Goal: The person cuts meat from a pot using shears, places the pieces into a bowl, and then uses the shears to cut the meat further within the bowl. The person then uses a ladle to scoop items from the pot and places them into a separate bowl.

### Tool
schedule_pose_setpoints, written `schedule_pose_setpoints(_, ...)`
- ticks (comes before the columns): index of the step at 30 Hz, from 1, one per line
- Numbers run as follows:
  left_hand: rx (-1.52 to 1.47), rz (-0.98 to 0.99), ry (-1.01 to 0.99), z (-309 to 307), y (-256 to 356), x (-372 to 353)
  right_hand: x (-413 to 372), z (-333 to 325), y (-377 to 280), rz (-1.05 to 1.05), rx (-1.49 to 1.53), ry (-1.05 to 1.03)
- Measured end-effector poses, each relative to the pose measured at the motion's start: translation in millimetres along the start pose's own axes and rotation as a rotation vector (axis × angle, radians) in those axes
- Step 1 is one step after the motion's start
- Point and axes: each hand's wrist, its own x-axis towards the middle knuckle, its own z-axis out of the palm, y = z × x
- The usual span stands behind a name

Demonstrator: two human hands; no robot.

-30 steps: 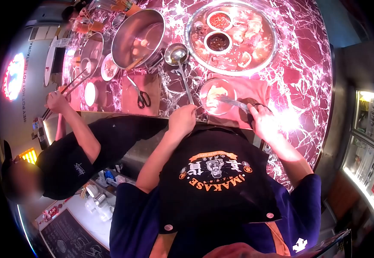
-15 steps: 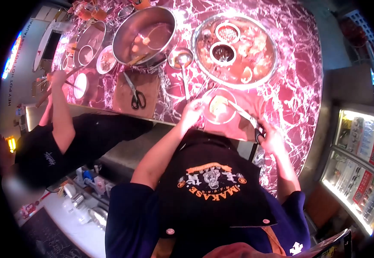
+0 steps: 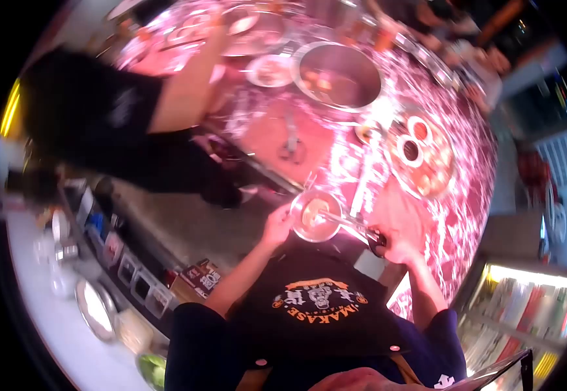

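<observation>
My left hand (image 3: 279,225) grips the rim of a small round bowl (image 3: 316,233) in front of my apron, by the counter's edge. Pale food (image 3: 312,210) lies inside it. My right hand (image 3: 397,246) is closed on the black handles of a pair of scissors (image 3: 358,228), whose blades point left into the bowl. Motion blur hides whether the blades touch the food. Beyond the right hand, a brown mat (image 3: 397,208) lies on the marbled counter.
A large metal pot (image 3: 339,75) stands at the back, with a big platter (image 3: 433,169) holding two sauce bowls to its right. Other scissors (image 3: 291,140) lie on a board (image 3: 264,140). A co-worker (image 3: 101,117) stands at the left; people (image 3: 479,65) sit at the far right.
The view has swung left, shifting the counter items to the right. The bowl and scissors are now nearer my body, off the brown mat. Both hands keep their holds.
</observation>
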Motion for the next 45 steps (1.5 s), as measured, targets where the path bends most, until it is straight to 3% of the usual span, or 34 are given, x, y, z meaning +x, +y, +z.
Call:
schedule_pose_setpoints(3,0.078,0.068,0.3,-95.4,-23.9,-54.7,46.4,47.1,-94.5,0.033,-0.086,-0.174)
schedule_pose_setpoints(5,0.083,-0.11,0.387,-161.4,-14.0,-98.7,94.4,105.9,-112.3,-0.026,0.031,-0.252)
schedule_pose_setpoints(7,0.05,-0.081,0.551,-218.2,-19.5,-137.9,128.1,158.8,-165.7,-0.235,0.069,-0.296)
schedule_pose_setpoints(12,-0.084,-0.033,0.967,-332.4,-5.3,-210.0,213.1,279.3,-280.3,-0.217,0.279,-0.602)
schedule_pose_setpoints(15,-0.236,-0.024,1.103,-389.9,-22.3,-230.3,239.2,326.7,-353.7,-0.238,0.396,-0.687)
schedule_pose_setpoints(16,-0.346,0.061,1.143,-407.3,-27.3,-230.8,249.8,338.3,-379.6,-0.232,0.494,-0.735)
schedule_pose_setpoints(19,-0.322,0.008,1.319,-460.6,-39.4,-226.1,292.2,368.2,-433.0,-0.125,0.382,-0.743)
schedule_pose_setpoints(23,-0.292,-0.037,1.426,-546.2,-42.4,-196.8,357.6,403.5,-496.2,-0.122,0.504,-0.747)
schedule_pose_setpoints(26,-0.414,0.047,1.371,-613.2,-17.0,-168.4,401.4,416.3,-552.2,-0.187,0.487,-0.752)
schedule_pose_setpoints(29,-0.347,0.037,1.307,-677.0,33.5,-135.0,429.2,416.0,-609.4,-0.211,0.442,-0.673)
schedule_pose_setpoints(31,-0.201,-0.085,1.26,-717.0,54.1,-114.0,444.1,417.1,-624.4,-0.29,0.414,-0.543)
schedule_pose_setpoints(35,-0.229,0.071,1.086,-791.1,81.2,-51.3,475.0,431.5,-631.3,-0.335,0.486,-0.318)
schedule_pose_setpoints(40,-0.224,-0.061,0.862,-879.3,96.3,49.8,531.6,445.3,-655.9,-0.177,0.665,-0.093)
schedule_pose_setpoints(43,-0.21,-0.033,0.644,-923.5,130.3,109.6,564.3,462.6,-688.4,-0.079,0.765,0.146)
schedule_pose_setpoints(45,-0.171,-0.008,0.522,-949.7,141.7,152.6,571.3,460.0,-719.5,0.052,0.882,0.201)
